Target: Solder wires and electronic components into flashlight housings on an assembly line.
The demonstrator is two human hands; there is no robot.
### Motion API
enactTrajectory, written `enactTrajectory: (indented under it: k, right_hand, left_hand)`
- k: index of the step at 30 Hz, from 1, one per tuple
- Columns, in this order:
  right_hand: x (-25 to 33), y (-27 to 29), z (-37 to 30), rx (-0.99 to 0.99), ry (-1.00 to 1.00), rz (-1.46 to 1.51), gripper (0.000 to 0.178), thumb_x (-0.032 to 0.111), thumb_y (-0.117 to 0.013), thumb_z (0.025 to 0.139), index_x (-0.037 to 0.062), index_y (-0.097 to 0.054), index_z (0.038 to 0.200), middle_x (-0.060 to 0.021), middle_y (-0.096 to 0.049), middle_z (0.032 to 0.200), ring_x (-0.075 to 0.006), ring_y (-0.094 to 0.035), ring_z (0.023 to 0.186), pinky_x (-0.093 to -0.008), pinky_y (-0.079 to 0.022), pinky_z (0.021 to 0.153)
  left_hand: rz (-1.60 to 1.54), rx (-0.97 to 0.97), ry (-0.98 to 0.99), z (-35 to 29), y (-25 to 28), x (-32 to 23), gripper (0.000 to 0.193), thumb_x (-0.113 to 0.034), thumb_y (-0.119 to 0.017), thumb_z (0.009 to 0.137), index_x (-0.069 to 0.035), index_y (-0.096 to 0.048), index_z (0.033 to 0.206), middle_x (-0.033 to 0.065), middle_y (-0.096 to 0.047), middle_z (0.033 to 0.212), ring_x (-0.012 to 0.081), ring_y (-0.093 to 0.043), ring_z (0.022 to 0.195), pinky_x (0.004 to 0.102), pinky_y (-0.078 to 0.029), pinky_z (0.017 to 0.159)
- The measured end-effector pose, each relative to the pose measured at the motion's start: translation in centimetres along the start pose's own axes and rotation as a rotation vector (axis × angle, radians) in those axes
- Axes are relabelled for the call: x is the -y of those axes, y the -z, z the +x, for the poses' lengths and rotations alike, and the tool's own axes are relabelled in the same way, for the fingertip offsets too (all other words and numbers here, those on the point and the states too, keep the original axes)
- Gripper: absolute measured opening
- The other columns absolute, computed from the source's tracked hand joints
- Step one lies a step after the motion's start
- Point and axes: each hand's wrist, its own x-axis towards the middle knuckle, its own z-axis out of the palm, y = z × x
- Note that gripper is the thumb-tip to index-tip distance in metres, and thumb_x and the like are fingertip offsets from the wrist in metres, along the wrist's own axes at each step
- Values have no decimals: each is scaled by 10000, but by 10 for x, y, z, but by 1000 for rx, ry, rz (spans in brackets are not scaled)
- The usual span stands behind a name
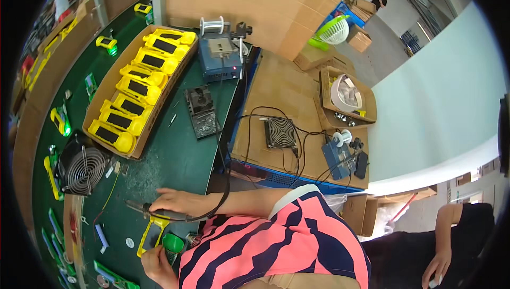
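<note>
In my right hand (178, 203) is a soldering iron (142, 207); its metal tip points left over the green bench and its black cable loops back past my forearm. My left hand (158, 265) is below it, fingers closed on the lower end of a yellow plastic frame (143, 244). The iron's shaft crosses just above the frame's upper end; whether they touch I cannot tell. Beside the frame, close to my body, sits a round green part (172, 243) with a circuit board (171, 257) under it, partly hidden. A white round sticker (129, 243) lies nearby.
A cardboard box (139, 153) holds several yellow housings with black panels. A blue soldering station (219, 60), a black block (202, 112) and a black fan (82, 166) stand around. Green-and-yellow assemblies line the far side (60, 120). A co-worker's hand (438, 269) is at right.
</note>
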Motion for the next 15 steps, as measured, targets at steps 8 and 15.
enactTrajectory:
  k: [8, 15]
  right_hand:
    - [8, -6, 16, 106, 139, 81, 340, 158, -486, 816, 19, -412, 1118, -170, -527, 1004, -359, -497, 957, -441, -360, 910]
    - [9, -3, 28, -181, 390, 57, 238, 172, -500, 833, 53, -490, 1039, -89, -579, 791, -273, -572, 746, -446, -410, 861]
  left_hand:
    - [210, 31, 198, 11, -12, 3, 51, -16, -524, 761, -6, -563, 793, 142, -506, 728, 318, -503, 694, 386, -393, 606]
    - [166, 64, 190, 11, -9, 17, 46, -38, -550, 754, -11, -578, 780, 128, -510, 721, 294, -526, 657, 370, -405, 571]
